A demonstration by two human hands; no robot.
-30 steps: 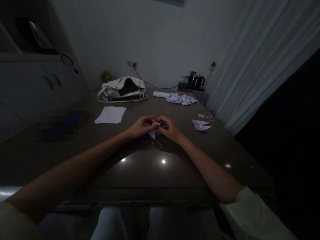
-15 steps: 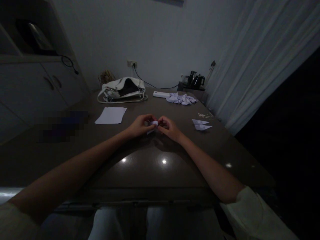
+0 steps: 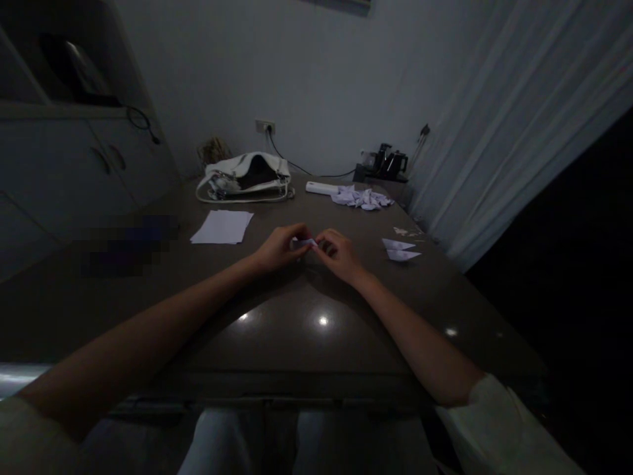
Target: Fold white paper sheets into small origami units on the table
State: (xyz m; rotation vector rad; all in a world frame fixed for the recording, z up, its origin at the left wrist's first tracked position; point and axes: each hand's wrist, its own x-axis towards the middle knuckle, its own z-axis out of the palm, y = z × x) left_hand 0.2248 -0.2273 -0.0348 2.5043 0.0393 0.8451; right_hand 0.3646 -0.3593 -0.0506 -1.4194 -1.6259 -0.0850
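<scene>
A small piece of folded white paper (image 3: pixel 307 243) is held just above the dark table, between my two hands. My left hand (image 3: pixel 283 249) pinches it from the left with thumb and fingers. My right hand (image 3: pixel 340 256) grips its right end between thumb and forefinger. Much of the paper is hidden behind the fingers. To the right lie two folded paper pieces (image 3: pixel 399 251) with pointed ends, side by side. A stack of white paper sheets (image 3: pixel 222 227) rests to the left of my hands.
A white handbag (image 3: pixel 247 173) sits at the back of the table (image 3: pixel 281 330). Beside it are a white elongated object (image 3: pixel 320 188) and a pile of folded papers (image 3: pixel 363 198). Small pale scraps (image 3: pixel 406 232) lie near the right edge. A black kettle (image 3: pixel 395 163) stands at the back right.
The folded paper has turned and lies flatter between my fingers; its lower flap no longer shows. My hands stay close together. The view has shifted slightly.
</scene>
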